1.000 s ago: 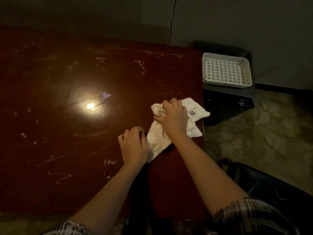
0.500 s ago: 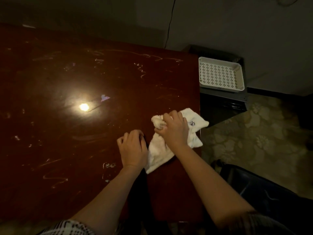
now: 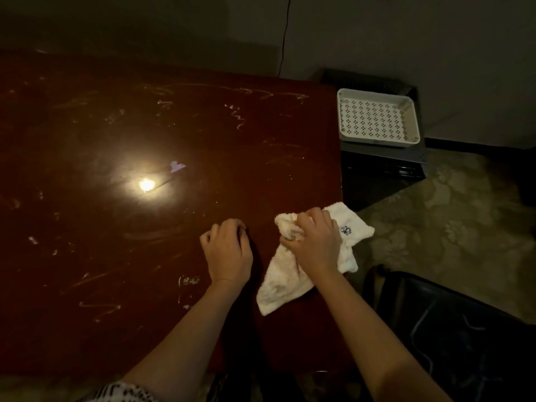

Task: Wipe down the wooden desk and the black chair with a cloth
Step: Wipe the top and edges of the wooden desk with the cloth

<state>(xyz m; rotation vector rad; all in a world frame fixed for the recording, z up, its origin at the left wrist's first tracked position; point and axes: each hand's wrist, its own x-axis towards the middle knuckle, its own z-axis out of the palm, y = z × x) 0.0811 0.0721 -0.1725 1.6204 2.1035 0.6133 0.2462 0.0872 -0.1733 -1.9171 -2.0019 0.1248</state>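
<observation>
1. Black chair point(image 3: 458, 338) stands nearest, at the lower right just beside the desk's right edge. No hand and no cloth touches it. Judgement: this part of the task is not begun.
2. Left hand point(image 3: 227, 253) rests on the desk point(image 3: 101, 227) with fingers loosely curled. Its grip holds nothing and lies apart from the cloth.
3. Right hand point(image 3: 314, 242) has its grip clamped on the white cloth point(image 3: 278, 282), bunching the upper part under the fingers. The cloth lies on the desk near the right edge, one corner with a small dark emblem reaching over that edge.
4. Desk surface beyond the hands shows pale streaks and smudges at the near left, the centre and along the far side, around a bright lamp reflection point(image 3: 146, 184). Judgement: most of the top is unwiped, and the work is at an early stage.
5. Farthest, a white perforated tray point(image 3: 346, 95) sits on a dark cabinet point(image 3: 383, 175) beside the desk's far right corner. It forms no part of the task.
6. Remaining, by judgement: the bulk of the desk, then the whole chair.
</observation>
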